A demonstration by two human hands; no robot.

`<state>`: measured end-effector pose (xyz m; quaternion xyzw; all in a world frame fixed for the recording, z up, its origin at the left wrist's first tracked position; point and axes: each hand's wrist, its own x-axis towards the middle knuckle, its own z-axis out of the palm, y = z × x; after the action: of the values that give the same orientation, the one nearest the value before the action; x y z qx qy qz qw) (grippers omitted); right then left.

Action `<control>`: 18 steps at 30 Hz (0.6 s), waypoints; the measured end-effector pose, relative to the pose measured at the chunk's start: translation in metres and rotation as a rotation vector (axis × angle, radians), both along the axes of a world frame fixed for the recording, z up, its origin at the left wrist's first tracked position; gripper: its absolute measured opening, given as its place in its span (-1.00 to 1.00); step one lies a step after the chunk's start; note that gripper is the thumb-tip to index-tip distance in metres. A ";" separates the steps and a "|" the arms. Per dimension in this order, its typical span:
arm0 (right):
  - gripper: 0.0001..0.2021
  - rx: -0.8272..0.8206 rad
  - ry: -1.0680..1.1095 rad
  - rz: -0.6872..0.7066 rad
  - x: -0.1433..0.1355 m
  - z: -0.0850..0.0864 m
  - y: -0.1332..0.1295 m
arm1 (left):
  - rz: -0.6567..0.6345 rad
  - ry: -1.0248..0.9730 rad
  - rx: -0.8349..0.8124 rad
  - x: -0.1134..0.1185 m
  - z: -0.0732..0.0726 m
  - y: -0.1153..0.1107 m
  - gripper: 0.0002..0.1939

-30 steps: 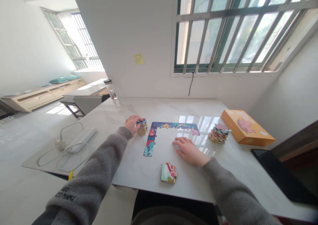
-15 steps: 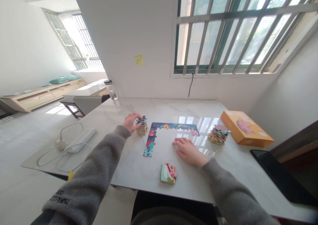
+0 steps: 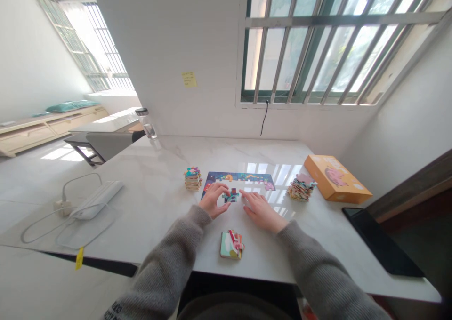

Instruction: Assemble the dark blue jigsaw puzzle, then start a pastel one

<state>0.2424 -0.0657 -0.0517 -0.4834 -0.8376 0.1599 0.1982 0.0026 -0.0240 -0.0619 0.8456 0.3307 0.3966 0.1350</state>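
Between the thumb and fingers of my left hand (image 3: 214, 200) is a dark teal and blue puzzle piece (image 3: 232, 196), just inside the partly built puzzle border (image 3: 247, 176). My right hand (image 3: 262, 210) is open, its fingers stretched out and the index fingertip close to the piece's right edge; whether it touches cannot be made out. The border runs along the back and down the left, where my left hand covers part of it. Nearer to me lies a small pile of corner and edge pieces (image 3: 231, 245).
One stack of puzzle pieces (image 3: 192, 179) stands left of the border, another stack (image 3: 302, 187) to the right. Beyond that are an orange box (image 3: 335, 179) and a black tablet-like slab (image 3: 383, 240). A bottle (image 3: 148, 126) stands at the back left; a power strip (image 3: 97, 200) lies at left.
My left hand has moved right and nearer from the left stack, bringing a puzzle piece inside the border. My right hand stays in nearly the same place. The view has shifted slightly.
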 end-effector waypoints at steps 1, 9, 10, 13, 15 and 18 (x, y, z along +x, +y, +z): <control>-0.47 -0.002 0.070 -0.016 -0.001 0.000 0.001 | -0.012 -0.006 -0.005 0.002 -0.002 -0.001 -0.79; -0.57 -0.118 0.602 -0.043 -0.018 -0.004 0.005 | -0.118 0.018 -0.010 0.012 -0.003 -0.016 -0.82; -0.57 -0.124 0.629 -0.047 -0.019 -0.005 0.006 | -0.116 0.006 0.003 0.013 -0.003 -0.017 -0.81; -0.57 -0.149 0.711 -0.053 -0.019 -0.006 0.007 | -0.118 -0.014 0.047 0.013 -0.002 -0.017 -0.75; -0.59 -0.167 0.747 -0.053 -0.018 -0.006 0.008 | -0.111 -0.021 0.074 0.013 -0.002 -0.017 -0.73; -0.65 -0.208 0.770 -0.035 -0.018 -0.007 0.008 | -0.080 -0.040 0.092 0.012 -0.002 -0.016 -0.72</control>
<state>0.2249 -0.0574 -0.0592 -0.4199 -0.6728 0.4099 0.4506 0.0148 -0.0404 -0.0639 0.8555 0.2752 0.4224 0.1182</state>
